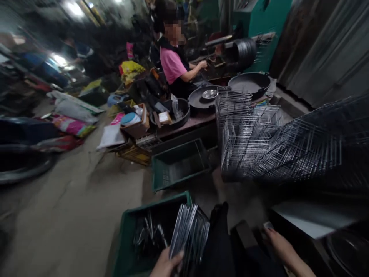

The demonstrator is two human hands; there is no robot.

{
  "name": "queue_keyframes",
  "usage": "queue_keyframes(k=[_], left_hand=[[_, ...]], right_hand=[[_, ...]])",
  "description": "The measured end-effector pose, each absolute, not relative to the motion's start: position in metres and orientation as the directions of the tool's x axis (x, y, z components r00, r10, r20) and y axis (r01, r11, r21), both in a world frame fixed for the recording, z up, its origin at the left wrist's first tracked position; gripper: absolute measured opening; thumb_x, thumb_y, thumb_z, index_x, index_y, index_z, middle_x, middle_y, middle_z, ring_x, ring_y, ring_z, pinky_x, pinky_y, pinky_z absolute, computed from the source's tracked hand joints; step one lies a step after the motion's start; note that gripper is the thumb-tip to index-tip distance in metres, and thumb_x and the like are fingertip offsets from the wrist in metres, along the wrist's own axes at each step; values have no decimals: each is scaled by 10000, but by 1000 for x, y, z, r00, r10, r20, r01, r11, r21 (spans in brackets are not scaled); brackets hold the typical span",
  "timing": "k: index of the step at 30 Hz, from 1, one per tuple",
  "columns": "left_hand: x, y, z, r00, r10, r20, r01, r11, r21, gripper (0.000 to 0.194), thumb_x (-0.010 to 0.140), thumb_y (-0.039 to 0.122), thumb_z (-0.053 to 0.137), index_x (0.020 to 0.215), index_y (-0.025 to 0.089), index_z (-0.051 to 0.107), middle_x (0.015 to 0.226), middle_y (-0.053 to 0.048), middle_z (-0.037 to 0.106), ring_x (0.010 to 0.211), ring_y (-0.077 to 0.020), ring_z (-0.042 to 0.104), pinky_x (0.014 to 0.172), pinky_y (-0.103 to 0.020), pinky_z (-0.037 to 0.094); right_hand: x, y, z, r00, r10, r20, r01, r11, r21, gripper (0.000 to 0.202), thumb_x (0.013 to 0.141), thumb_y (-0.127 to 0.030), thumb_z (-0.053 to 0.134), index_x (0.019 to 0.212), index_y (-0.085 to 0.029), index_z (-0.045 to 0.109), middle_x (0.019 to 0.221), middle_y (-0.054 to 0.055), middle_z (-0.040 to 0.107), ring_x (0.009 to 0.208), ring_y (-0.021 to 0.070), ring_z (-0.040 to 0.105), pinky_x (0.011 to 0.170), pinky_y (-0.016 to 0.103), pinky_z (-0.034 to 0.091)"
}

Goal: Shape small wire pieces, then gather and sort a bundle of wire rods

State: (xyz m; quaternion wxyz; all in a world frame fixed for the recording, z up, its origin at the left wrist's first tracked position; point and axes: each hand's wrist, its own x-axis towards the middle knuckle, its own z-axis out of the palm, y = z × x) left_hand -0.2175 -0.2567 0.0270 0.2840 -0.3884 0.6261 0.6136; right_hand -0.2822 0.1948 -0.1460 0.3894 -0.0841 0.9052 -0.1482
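Observation:
At the bottom centre, my left hand is closed round a bundle of thin metal wire frames, thumb across their lower part. The bundle stands over the right side of a green crate that holds several shiny metal pieces. Farther right, my right hand is apart from the bundle, its fingertips at a small pale object that I cannot make out. A large pile of wire racks lies ahead on the right.
A second green crate sits on the floor ahead. Behind it is a low bench with round black pans. A person in a pink shirt works there. Bags lie at the left. A pale board edges the right.

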Motion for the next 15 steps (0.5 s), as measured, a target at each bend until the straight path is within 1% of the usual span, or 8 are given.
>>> queue_keyframes(k=[1, 2, 3, 4, 6, 9, 10, 15], left_hand=[[-214, -259, 31, -532, -124, -838, -844, -1, 536, 746, 543, 815, 682, 737, 138, 438, 542, -25, 430, 381, -94, 362, 394, -246, 266], [-211, -261, 37, -536, -157, -829, -841, 20, 540, 781, 513, 849, 664, 732, 141, 416, 532, -18, 420, 376, -96, 360, 388, -250, 264], [-211, -264, 44, -561, -180, -808, -825, 37, 564, 770, 561, 838, 650, 773, 136, 414, 564, -9, 429, 408, -87, 377, 415, -242, 292], [-212, -267, 53, -539, -242, -807, -838, 55, 543, 821, 488, 871, 650, 762, 136, 407, 555, -3, 424, 402, -87, 366, 401, -242, 279], [-214, -276, 70, -537, -337, -774, -835, 78, 545, 826, 479, 880, 642, 736, 137, 388, 552, 14, 386, 423, -72, 345, 417, -234, 281], [-215, -294, 90, -591, -407, -696, -792, 132, 596, 771, 543, 827, 664, 748, 133, 396, 593, 5, 408, 452, -71, 360, 433, -232, 303], [-214, -302, 94, -594, -423, -684, -785, 121, 607, 738, 587, 798, 667, 756, 134, 392, 605, 0, 416, 472, -76, 377, 447, -230, 319], [-196, -335, 102, -589, -590, -552, -722, 77, 688, 706, 560, 728, 731, 730, 132, 394, 601, -5, 430, 463, -80, 376, 442, -238, 319]], right_hand=[[-296, 189, -132, -614, -293, -733, -95, 949, -300, 649, 923, -287, 350, 1499, 11, 343, 1462, 227, 328, 1352, 304, 373, 1127, 391, 317], [-310, 183, -119, -582, -310, -752, -117, 947, -300, 621, 963, -304, 320, 1493, 17, 345, 1461, 225, 332, 1372, 306, 340, 1139, 386, 289], [-323, 176, -108, -590, -329, -737, -148, 942, -302, 584, 977, -288, 315, 1483, -2, 370, 1458, 199, 351, 1377, 307, 330, 1131, 383, 292], [-334, 169, -100, -580, -332, -744, -181, 943, -280, 560, 980, -263, 332, 1480, -16, 372, 1452, 185, 367, 1385, 303, 315, 1132, 383, 281], [-353, 156, -93, -597, -365, -714, -227, 931, -286, 531, 984, -258, 363, 1464, -31, 387, 1424, 189, 393, 1339, 291, 383, 1094, 351, 317], [-371, 141, -96, -632, -403, -662, -276, 915, -294, 502, 998, -320, 392, 1445, -93, 399, 1385, 161, 420, 1234, 257, 482, 1024, 329, 373], [-374, 137, -100, -642, -427, -637, -305, 904, -299, 503, 1000, -336, 392, 1442, -95, 394, 1391, 159, 413, 1240, 254, 475, 1019, 324, 373], [-370, 124, -133, -625, -511, -591, -415, 858, -303, 534, 997, -397, 357, 1426, -82, 398, 1387, 144, 423, 1253, 255, 460, 1014, 312, 377]])
